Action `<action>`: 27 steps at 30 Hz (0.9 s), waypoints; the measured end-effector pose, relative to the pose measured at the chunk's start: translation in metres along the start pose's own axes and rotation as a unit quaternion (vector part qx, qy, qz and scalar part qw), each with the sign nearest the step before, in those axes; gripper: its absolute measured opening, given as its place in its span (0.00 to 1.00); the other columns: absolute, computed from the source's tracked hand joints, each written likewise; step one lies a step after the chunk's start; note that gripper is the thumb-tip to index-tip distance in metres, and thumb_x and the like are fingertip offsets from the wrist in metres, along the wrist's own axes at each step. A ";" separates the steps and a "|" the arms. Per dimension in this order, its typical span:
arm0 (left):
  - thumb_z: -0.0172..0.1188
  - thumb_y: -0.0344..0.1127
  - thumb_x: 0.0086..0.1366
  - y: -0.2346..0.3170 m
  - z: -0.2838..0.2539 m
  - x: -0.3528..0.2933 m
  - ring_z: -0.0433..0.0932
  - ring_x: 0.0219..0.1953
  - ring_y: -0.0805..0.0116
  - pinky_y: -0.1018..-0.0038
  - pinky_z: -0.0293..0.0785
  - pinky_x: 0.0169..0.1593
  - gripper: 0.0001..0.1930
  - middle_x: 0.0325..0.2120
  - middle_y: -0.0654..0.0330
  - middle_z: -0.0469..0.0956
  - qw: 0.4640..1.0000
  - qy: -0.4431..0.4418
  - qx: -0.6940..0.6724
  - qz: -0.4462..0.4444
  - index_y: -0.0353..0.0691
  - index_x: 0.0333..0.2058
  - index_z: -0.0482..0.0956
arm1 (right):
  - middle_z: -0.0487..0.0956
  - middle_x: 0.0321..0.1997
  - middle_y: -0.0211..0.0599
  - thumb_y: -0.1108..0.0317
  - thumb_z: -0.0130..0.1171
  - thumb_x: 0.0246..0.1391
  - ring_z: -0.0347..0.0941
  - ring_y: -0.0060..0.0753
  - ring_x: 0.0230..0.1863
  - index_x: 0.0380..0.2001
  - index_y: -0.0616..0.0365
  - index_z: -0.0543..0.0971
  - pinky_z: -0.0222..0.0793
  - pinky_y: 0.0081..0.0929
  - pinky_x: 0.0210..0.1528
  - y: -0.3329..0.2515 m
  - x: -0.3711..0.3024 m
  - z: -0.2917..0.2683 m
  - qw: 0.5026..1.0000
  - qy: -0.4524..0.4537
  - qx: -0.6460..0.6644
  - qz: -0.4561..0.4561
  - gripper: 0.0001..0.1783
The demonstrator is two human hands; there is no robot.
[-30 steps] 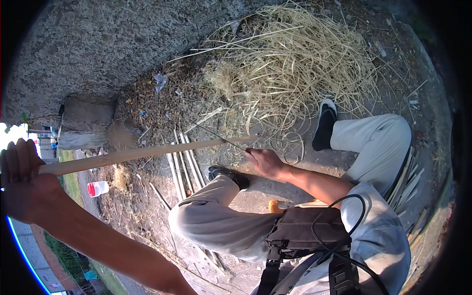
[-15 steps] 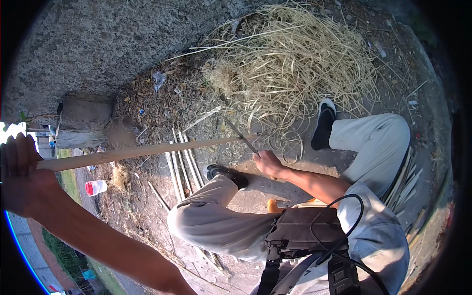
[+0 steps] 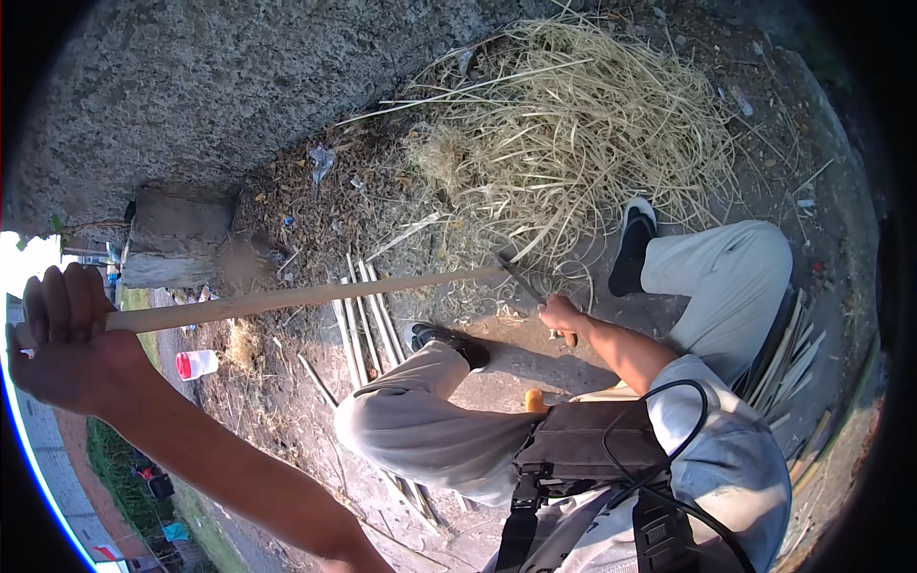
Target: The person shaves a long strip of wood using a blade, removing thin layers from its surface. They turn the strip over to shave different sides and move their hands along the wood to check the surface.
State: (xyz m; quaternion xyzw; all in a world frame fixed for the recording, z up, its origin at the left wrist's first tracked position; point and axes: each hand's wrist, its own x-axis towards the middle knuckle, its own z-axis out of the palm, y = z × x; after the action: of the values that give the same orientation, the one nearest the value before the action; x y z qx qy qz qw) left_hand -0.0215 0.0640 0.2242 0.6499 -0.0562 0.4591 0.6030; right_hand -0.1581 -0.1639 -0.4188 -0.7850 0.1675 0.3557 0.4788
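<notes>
At the far left my left hand is wrapped round one end of a long pale bamboo strip. The strip stretches rightward across the view, and its other end meets the blade of a knife. My right hand is closed on the knife's wooden handle, which shows a little below the fist. A thin pale curl stands up beside the blade where it meets the strip. Beyond the knife lies a big heap of thin pale shavings.
Several split strips lie on the ground below the held strip, and more strips lie at the right. A rough grey wall rises at the back. A red-and-white plastic container stands at the left, near a stone block.
My right hand and the knife have moved to the right, toward the strip's end. A thin curl now shows at the blade. My left hand keeps its hold, and the view has shifted slightly.
</notes>
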 end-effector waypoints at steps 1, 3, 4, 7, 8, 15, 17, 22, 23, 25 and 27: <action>0.35 0.47 0.69 0.003 -0.004 -0.007 0.58 0.20 0.67 0.72 0.58 0.26 0.18 0.20 0.58 0.58 0.999 -0.031 -0.036 -0.017 0.40 0.26 0.58 | 0.79 0.19 0.46 0.61 0.56 0.60 0.76 0.39 0.16 0.25 0.67 0.78 0.70 0.40 0.18 -0.005 -0.002 -0.001 0.991 0.024 0.114 0.068 0.18; 0.36 0.44 0.68 0.009 -0.014 -0.011 0.46 0.14 0.75 0.77 0.45 0.19 0.17 0.12 0.66 0.48 0.986 -0.119 -0.103 -0.047 0.48 0.20 0.52 | 0.78 0.19 0.47 0.58 0.55 0.62 0.76 0.41 0.16 0.27 0.67 0.78 0.71 0.40 0.20 -0.009 -0.007 -0.006 0.989 0.037 0.122 0.069 0.20; 0.36 0.44 0.68 0.012 -0.022 -0.012 0.45 0.14 0.75 0.77 0.44 0.19 0.17 0.12 0.66 0.48 0.974 -0.174 -0.134 -0.061 0.48 0.20 0.52 | 0.78 0.19 0.47 0.56 0.54 0.63 0.76 0.42 0.16 0.27 0.67 0.78 0.72 0.40 0.21 -0.008 -0.009 -0.010 0.988 0.051 0.120 0.085 0.21; 0.37 0.42 0.68 0.023 -0.048 0.001 0.45 0.14 0.75 0.76 0.45 0.19 0.16 0.13 0.66 0.49 0.964 -0.208 -0.154 -0.061 0.49 0.20 0.52 | 0.82 0.29 0.53 0.61 0.54 0.58 0.81 0.51 0.31 0.30 0.66 0.81 0.77 0.43 0.35 0.006 -0.015 -0.026 0.977 0.185 -0.104 -0.002 0.16; 0.37 0.42 0.68 0.028 -0.057 0.007 0.45 0.15 0.75 0.75 0.45 0.19 0.16 0.13 0.66 0.49 0.973 -0.184 -0.126 -0.052 0.49 0.20 0.53 | 0.82 0.32 0.54 0.63 0.54 0.56 0.82 0.53 0.35 0.31 0.66 0.82 0.78 0.43 0.38 0.011 -0.017 -0.030 0.965 0.203 -0.167 -0.013 0.16; 0.42 0.38 0.65 0.104 -0.109 0.027 0.50 0.17 0.74 0.77 0.49 0.23 0.14 0.16 0.64 0.53 0.927 -0.304 -0.221 0.009 0.47 0.20 0.55 | 0.83 0.27 0.47 0.53 0.51 0.63 0.82 0.43 0.26 0.32 0.66 0.82 0.77 0.41 0.32 -0.007 -0.034 -0.057 0.988 0.101 -0.099 0.057 0.24; 0.40 0.40 0.68 0.104 -0.099 0.010 0.48 0.16 0.75 0.75 0.49 0.21 0.15 0.15 0.65 0.52 0.935 -0.279 -0.217 -0.013 0.47 0.20 0.56 | 0.82 0.25 0.50 0.60 0.51 0.59 0.82 0.45 0.24 0.27 0.69 0.81 0.78 0.41 0.30 -0.038 -0.046 -0.062 0.996 0.079 -0.013 0.047 0.20; 0.33 0.44 0.68 0.068 -0.035 -0.046 0.46 0.12 0.75 0.76 0.44 0.15 0.18 0.11 0.67 0.51 0.937 -0.228 -0.263 -0.017 0.47 0.19 0.57 | 0.79 0.18 0.49 0.66 0.53 0.55 0.79 0.44 0.20 0.20 0.70 0.78 0.73 0.39 0.24 -0.111 -0.108 -0.106 0.982 0.040 -0.179 -0.047 0.18; 0.31 0.45 0.69 0.057 -0.021 -0.053 0.45 0.13 0.75 0.75 0.44 0.15 0.19 0.11 0.66 0.51 0.957 -0.176 -0.227 -0.038 0.47 0.19 0.56 | 0.77 0.14 0.43 0.65 0.56 0.56 0.76 0.38 0.17 0.19 0.67 0.78 0.69 0.37 0.21 -0.123 -0.125 -0.122 0.979 0.036 -0.193 -0.046 0.17; 0.33 0.47 0.69 0.043 0.004 -0.061 0.45 0.13 0.75 0.75 0.41 0.16 0.19 0.10 0.65 0.51 0.951 -0.162 -0.230 -0.125 0.46 0.20 0.55 | 0.74 0.13 0.38 0.62 0.57 0.57 0.73 0.33 0.15 0.22 0.66 0.78 0.66 0.36 0.20 -0.142 -0.162 -0.152 0.988 0.037 -0.122 -0.083 0.17; 0.37 0.46 0.67 0.042 0.012 -0.055 0.48 0.13 0.73 0.74 0.46 0.17 0.18 0.12 0.66 0.51 0.957 -0.153 -0.210 -0.128 0.45 0.20 0.57 | 0.73 0.13 0.34 0.60 0.57 0.58 0.70 0.30 0.14 0.26 0.65 0.79 0.64 0.35 0.20 -0.160 -0.200 -0.179 0.988 0.064 -0.081 -0.115 0.17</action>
State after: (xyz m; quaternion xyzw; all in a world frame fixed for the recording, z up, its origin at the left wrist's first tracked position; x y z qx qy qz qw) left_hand -0.0729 0.0161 0.2202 0.5729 -0.1593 0.2513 0.7637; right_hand -0.1283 -0.2569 -0.1220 -0.8563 0.0767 0.2596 0.4398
